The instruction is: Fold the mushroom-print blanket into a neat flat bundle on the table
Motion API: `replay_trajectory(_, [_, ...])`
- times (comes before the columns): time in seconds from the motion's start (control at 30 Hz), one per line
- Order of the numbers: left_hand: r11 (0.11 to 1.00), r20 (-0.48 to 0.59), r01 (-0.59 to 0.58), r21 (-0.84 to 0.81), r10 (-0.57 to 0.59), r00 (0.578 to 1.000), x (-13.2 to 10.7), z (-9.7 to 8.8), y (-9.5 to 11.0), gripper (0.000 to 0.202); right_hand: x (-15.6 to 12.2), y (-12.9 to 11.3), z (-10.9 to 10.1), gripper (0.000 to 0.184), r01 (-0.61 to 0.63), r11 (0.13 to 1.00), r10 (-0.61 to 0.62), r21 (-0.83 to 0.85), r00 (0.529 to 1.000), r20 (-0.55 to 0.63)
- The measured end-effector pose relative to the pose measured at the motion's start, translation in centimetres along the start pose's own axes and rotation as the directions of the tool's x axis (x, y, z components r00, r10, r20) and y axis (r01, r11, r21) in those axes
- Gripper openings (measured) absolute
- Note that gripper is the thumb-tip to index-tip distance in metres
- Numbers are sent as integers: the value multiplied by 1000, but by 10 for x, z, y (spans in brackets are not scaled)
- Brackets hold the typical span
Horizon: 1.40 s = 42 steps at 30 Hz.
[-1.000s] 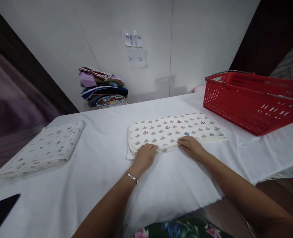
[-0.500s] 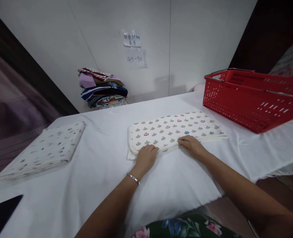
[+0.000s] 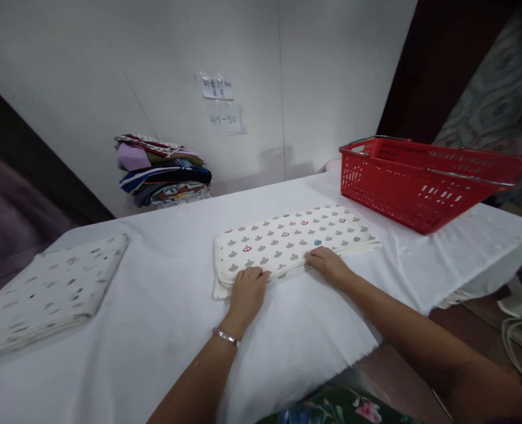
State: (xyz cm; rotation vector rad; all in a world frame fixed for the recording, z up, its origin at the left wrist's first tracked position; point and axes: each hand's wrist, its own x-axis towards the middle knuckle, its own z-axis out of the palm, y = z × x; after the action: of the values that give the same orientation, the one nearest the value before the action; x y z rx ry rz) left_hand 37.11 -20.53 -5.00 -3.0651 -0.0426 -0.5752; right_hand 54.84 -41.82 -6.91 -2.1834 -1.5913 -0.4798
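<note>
A folded cream cloth (image 3: pixel 287 238) printed with small grey and coloured shapes lies on the white-covered table (image 3: pixel 164 330). Both of my hands rest on its near edge. My left hand (image 3: pixel 247 291) lies near the cloth's left corner, fingers on top of the fabric, a silver bracelet on the wrist. My right hand (image 3: pixel 329 266) presses flat on the middle of that edge, fingers stretched to the left. Neither hand lifts the cloth.
A second folded spotted cloth (image 3: pixel 40 294) lies at the table's left. A red plastic basket (image 3: pixel 415 179) with metal handles stands at the right rear. A stack of folded coloured fabrics (image 3: pixel 164 171) sits against the wall under two paper notes (image 3: pixel 221 103).
The view has swung slightly, so everything sits a little further left. My hands stay on the cloth's near edge. The dark object at lower left has left the view.
</note>
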Motion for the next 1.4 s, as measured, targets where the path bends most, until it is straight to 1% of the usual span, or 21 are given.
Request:
replay_trajectory(0.13, [1000, 13, -4, 7, 4, 1000, 1, 2, -3, 29, 2, -3, -4, 27, -24, 1000, 24, -16, 999, 30])
replay_trajectory(0.27, [1000, -1, -19, -11, 19, 1000, -1, 5, -8, 30, -3, 4, -10, 25, -38, 999, 38, -4, 999, 26])
replay_trajectory(0.4, [999, -13, -34, -18, 34, 999, -1, 7, -10, 32, -15, 22, -18, 25, -28, 999, 28, -33, 1000, 3])
replay_trajectory(0.6, [999, -25, -32, -37, 31, 999, -1, 8, -11, 32, -38, 56, -39, 28, -69, 992, 70, -102, 998, 6])
replay_trajectory(0.67, [999, -25, -33, -38, 32, 999, -1, 8, -12, 32, -44, 63, -46, 29, -85, 990, 87, -111, 996, 15])
replay_trajectory(0.77, [999, -20, -29, -32, 28, 999, -1, 6, -10, 32, -48, 68, -51, 29, -109, 988, 112, -114, 993, 24])
replay_trajectory(0.9, [1000, -9, -15, 27, 16, 1000, 4, 2, -1, 36, -49, 69, -49, 29, -132, 986, 134, -105, 991, 8])
replay_trajectory(1.0, [997, 3, -46, 58, 46, 999, 14, 2, 11, 39, -50, 69, -45, 29, -142, 983, 143, -115, 990, -1])
replay_trajectory(1.13, [992, 20, -115, 52, 114, 993, 38, 8, 31, 37, -53, 71, -41, 30, -170, 979, 168, -114, 985, -28])
replay_trajectory(1.27, [987, 24, -154, 39, 153, 988, 60, 17, 51, 36, -55, 72, -37, 30, -171, 980, 166, -97, 984, -57])
replay_trajectory(1.4, [989, 37, -149, 17, 149, 988, 68, 24, 59, 29, -57, 73, -33, 31, -169, 979, 161, -116, 984, -79])
